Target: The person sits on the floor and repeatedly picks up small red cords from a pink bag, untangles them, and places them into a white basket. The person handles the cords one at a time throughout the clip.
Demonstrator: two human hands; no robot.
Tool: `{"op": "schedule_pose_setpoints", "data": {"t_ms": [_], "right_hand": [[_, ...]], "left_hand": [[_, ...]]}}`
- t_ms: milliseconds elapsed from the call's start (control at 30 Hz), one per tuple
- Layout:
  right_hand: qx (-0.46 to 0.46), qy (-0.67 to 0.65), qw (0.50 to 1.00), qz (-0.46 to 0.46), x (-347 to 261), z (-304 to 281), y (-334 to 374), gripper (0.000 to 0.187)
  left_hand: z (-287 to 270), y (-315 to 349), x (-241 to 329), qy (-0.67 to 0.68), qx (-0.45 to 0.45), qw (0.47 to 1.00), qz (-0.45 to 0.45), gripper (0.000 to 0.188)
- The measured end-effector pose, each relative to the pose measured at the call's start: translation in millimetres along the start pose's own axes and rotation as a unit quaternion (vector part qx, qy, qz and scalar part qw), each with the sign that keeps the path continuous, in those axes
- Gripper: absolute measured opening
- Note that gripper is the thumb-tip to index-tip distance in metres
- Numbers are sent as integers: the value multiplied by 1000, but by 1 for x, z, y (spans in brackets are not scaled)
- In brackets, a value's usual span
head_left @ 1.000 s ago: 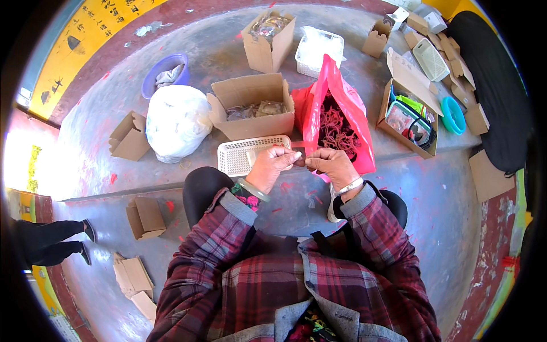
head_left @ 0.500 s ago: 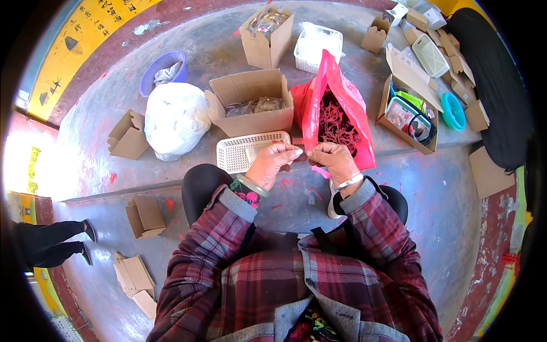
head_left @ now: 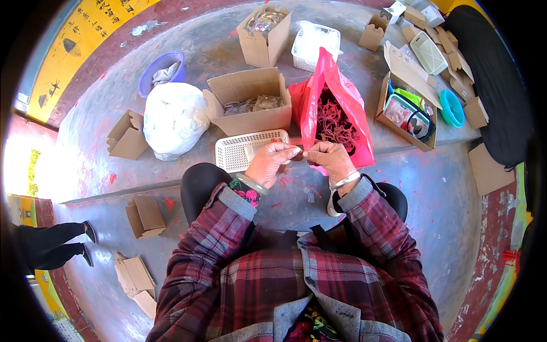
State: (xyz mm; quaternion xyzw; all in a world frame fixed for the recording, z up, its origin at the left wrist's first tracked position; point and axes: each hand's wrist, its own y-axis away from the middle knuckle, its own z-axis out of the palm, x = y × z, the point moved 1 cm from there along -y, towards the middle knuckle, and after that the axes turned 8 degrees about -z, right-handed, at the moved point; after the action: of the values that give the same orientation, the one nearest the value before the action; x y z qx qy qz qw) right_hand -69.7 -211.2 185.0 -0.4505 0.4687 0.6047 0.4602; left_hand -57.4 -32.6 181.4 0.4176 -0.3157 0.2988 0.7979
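Before the red bag (head_left: pixel 348 94): left hand (head_left: pixel 272 163), right hand (head_left: pixel 330 161), both pinched tight, tips nearly meeting; cannot tell what they hold. White basket (head_left: pixel 232 154) beside bag.

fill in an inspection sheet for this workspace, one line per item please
Surface: grey concrete step, littered with red scraps.
Job's things: open pink plastic bag of dark-red loops; cream perforated basket beside it; cardboard box of clear packets behind the basket.
Clutter: stuffed white bag, purple basin, flattened cardboard, turquoise basin.
Hands: left hand and right hand pinched, fingertips close together over the basket's right side; anything between them is too small to identify.
Cables: black cord-like loop in the right-hand carton; cannot tell whether it is a cable.
Surroundings: yellow wall; another person's dark-trousered legs at left.
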Motion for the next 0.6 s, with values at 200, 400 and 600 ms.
{"op": "schedule_pose_setpoints", "data": {"t_ms": [200,400,600], "right_hand": [[-88,88,992,30,-4,2,2,16],[-71,24,997,24,-6,7,5,14],[-65,57,996,11,4,7,3,17]], "left_hand": [[-7,-4,-1,-38,6,998,48,19],[8,2,0,36,-35,998,36,22],[6,-5,-11,46,-42,998,17,22]]}}
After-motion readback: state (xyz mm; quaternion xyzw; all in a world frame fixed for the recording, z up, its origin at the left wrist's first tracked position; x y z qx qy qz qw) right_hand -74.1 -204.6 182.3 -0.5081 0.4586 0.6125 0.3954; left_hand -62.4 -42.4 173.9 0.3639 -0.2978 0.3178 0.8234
